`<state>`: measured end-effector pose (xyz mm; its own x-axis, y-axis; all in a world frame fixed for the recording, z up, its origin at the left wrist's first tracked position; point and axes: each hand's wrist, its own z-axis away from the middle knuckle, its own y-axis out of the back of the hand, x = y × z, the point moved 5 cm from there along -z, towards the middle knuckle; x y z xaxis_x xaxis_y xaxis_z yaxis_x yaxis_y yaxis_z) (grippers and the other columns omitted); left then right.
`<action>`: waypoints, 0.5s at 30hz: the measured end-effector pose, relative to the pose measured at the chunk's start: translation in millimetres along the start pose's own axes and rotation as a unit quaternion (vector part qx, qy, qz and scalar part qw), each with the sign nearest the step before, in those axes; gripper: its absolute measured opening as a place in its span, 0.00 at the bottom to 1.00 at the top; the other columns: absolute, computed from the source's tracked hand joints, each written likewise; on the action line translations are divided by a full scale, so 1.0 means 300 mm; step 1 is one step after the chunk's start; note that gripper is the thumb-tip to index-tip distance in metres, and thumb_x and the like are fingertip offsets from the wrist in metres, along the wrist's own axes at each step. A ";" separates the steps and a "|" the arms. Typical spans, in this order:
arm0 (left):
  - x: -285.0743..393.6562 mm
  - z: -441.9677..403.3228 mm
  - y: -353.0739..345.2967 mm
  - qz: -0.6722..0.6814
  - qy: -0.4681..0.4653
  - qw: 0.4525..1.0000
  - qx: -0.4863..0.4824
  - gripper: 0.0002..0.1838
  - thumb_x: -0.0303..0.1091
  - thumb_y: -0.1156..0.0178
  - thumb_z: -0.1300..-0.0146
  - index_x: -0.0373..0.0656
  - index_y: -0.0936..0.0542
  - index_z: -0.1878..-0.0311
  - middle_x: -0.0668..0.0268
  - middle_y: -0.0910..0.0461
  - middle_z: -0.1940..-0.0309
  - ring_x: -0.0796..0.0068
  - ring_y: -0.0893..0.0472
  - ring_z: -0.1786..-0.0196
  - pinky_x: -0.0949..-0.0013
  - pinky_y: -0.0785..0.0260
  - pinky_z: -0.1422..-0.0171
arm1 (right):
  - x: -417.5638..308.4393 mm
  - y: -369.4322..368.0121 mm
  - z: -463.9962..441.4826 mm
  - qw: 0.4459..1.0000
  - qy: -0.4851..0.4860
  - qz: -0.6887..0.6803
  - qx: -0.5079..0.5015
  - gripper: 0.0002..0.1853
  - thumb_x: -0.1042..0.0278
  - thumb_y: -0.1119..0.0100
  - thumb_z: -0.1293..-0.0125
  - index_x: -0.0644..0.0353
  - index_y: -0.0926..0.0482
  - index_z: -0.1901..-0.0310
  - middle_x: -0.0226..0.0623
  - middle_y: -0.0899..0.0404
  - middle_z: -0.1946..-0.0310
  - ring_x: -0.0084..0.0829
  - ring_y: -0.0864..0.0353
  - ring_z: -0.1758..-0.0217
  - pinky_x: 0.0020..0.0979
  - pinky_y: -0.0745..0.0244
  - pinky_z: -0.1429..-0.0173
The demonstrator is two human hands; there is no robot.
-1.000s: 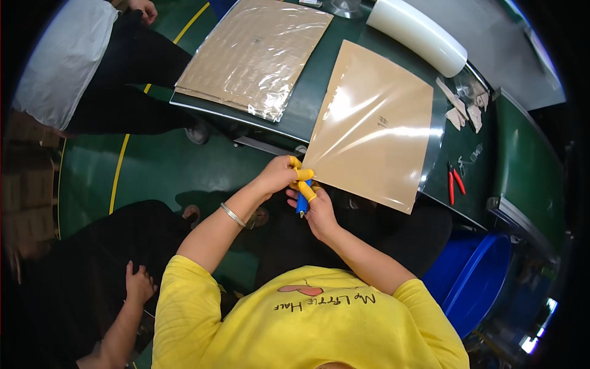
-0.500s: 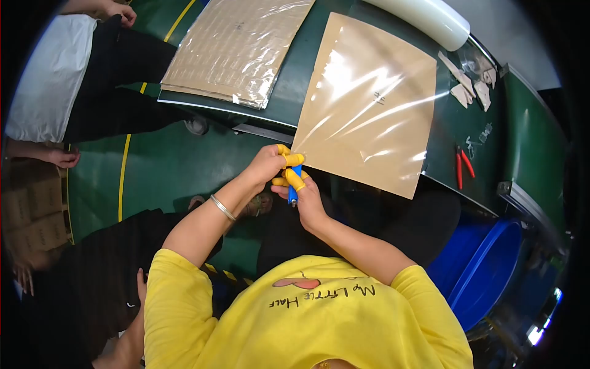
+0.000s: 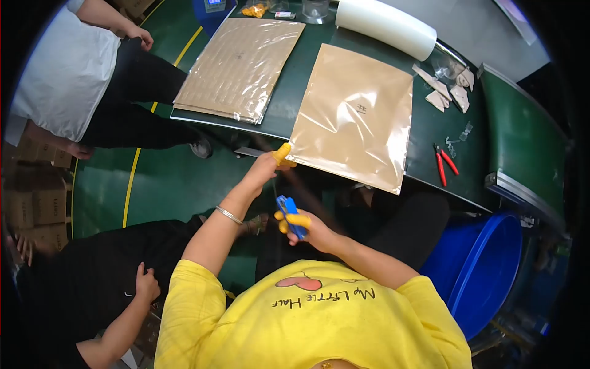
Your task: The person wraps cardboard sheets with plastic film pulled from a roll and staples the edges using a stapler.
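My left hand (image 3: pixel 267 167), with yellow finger covers and a bracelet at the wrist, grips the near left corner of a brown cardboard sheet (image 3: pixel 332 123). Clear, shiny film covers that sheet, which carries a dark mark and juts over the table edge. Lower down and closer to my body, my right hand (image 3: pixel 314 230) is closed around a small blue hand tool (image 3: pixel 287 212); its exact kind is unclear. Yellow covers are on those fingers too. The tool is apart from the sheet.
Left on the green table (image 3: pixel 286 92) lies a stack of film-covered cardboard (image 3: pixel 239 67). A film roll (image 3: pixel 387 27), torn scraps (image 3: pixel 458 95) and red-handled pliers (image 3: pixel 445 165) lie farther right. A blue bin (image 3: pixel 485 270) stands at my right. Two people, one in white (image 3: pixel 58 77), one in black (image 3: pixel 104 270), are at left.
My right hand has drawn the blue tool away from the sheet's corner, down toward my body. The left hand stays at that corner. The view has shifted, showing more of the table's far side.
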<state>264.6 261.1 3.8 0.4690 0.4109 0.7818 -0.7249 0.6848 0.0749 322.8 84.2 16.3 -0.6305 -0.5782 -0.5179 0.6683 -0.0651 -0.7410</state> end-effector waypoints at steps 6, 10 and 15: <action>-0.014 -0.004 -0.043 0.048 -0.033 0.996 0.066 0.10 0.34 0.48 0.35 0.46 0.20 0.55 0.70 0.17 0.63 0.80 0.20 0.61 0.73 0.35 0.58 | -0.080 0.284 0.378 0.952 0.163 0.124 0.229 0.15 0.66 0.33 0.40 0.60 0.26 0.54 0.29 0.24 0.68 0.21 0.24 0.71 0.24 0.26 0.64; -0.063 0.012 -0.059 0.101 -0.032 0.993 0.048 0.09 0.38 0.47 0.31 0.46 0.22 0.55 0.69 0.17 0.60 0.77 0.18 0.58 0.70 0.32 0.51 | -0.198 0.479 0.655 0.814 0.286 0.106 0.494 0.13 0.70 0.36 0.38 0.59 0.27 0.54 0.31 0.22 0.63 0.22 0.20 0.64 0.24 0.22 0.64; -0.069 -0.002 -0.074 0.122 -0.076 0.989 0.025 0.08 0.37 0.47 0.30 0.46 0.23 0.54 0.66 0.17 0.60 0.75 0.18 0.57 0.69 0.29 0.50 | -0.313 0.547 0.646 0.799 0.283 0.149 0.509 0.13 0.69 0.36 0.38 0.59 0.27 0.54 0.33 0.21 0.59 0.25 0.18 0.60 0.26 0.21 0.62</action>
<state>271.2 237.7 -14.3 0.1986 0.4630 0.8638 -0.8334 0.5436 -0.0999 568.1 -29.8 26.3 -0.2679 -0.2495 -0.9306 0.6160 -0.7870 0.0337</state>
